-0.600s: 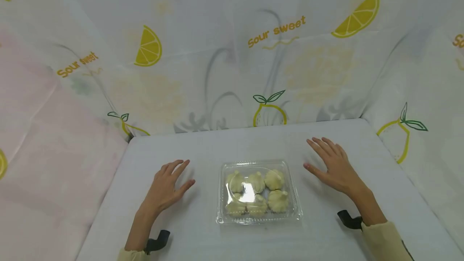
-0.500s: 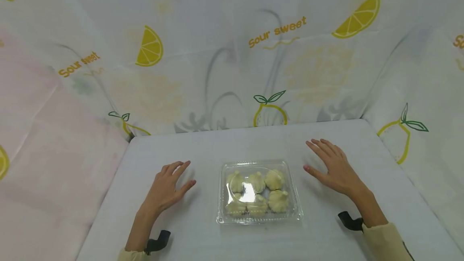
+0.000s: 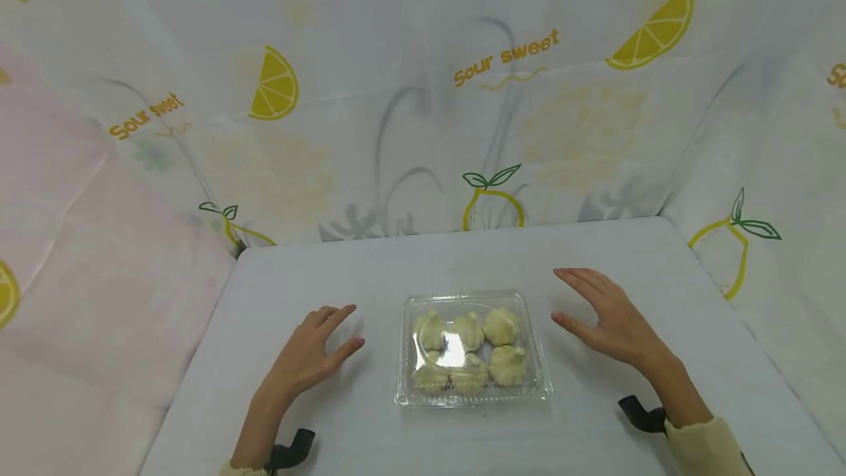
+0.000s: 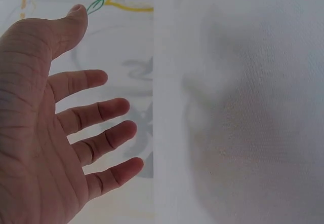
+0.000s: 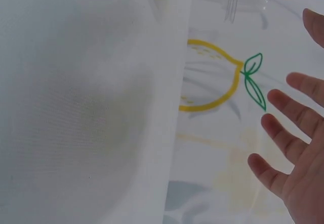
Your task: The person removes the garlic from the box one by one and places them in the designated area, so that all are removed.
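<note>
A clear plastic clamshell box (image 3: 473,400) sits closed on the white tabletop in the head view. Through its lid show several pale garlic bulbs (image 3: 507,366) in two rows, and a bright glare hides part of them. My left hand (image 3: 311,351) hovers left of the box, fingers spread and touching nothing. On the other side my right hand (image 3: 611,322) is held with its thumb apart from its fingers, also clear of the box. Both wrist views show bare palms, the left hand (image 4: 55,127) and the right hand (image 5: 304,138), with part of the box (image 5: 248,1) at the top.
The table (image 3: 370,263) is covered in white cloth. Behind it and at both sides hang curtains (image 3: 370,131) printed with lemons and "Sour sweet". A black wrist mount (image 3: 291,450) is on the left wrist, and another black mount (image 3: 641,414) on the right.
Both hands have come slightly closer to the box and nearer the person; the left hand moved a little right, the right hand's fingers drew together. The box has not moved.
</note>
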Demonstrator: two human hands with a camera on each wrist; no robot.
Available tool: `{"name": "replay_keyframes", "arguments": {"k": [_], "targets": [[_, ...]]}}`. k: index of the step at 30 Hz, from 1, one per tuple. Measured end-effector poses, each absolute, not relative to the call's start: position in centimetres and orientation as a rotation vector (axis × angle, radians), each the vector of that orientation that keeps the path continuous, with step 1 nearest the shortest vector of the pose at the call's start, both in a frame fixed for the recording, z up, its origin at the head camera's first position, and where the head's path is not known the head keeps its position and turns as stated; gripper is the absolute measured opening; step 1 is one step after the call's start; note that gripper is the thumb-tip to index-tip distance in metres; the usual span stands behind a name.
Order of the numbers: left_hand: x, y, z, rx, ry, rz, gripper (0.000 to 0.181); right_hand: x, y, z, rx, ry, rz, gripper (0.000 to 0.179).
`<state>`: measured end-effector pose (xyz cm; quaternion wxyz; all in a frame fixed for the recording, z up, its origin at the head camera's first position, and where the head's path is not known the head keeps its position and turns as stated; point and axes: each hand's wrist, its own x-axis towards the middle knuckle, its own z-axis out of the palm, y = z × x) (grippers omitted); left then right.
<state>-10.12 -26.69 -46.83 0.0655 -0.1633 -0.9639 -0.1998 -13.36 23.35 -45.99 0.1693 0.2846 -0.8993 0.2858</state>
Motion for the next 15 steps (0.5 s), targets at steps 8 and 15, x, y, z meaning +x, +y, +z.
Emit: {"name": "replay_keyframes", "arguments": {"k": [8, 15], "targets": [[-9.4, -26.0, -46.8, -0.517, -2.905, -0.677, 0.062, -12.5, 22.9, -46.1, 0.804, -2.595, 0.867, 0.074], [-9.0, -25.1, -46.7, -0.516, -2.947, -0.747, 0.062, -11.9, 22.6, -46.0, 0.807, -2.624, 0.891, 0.071]]}}
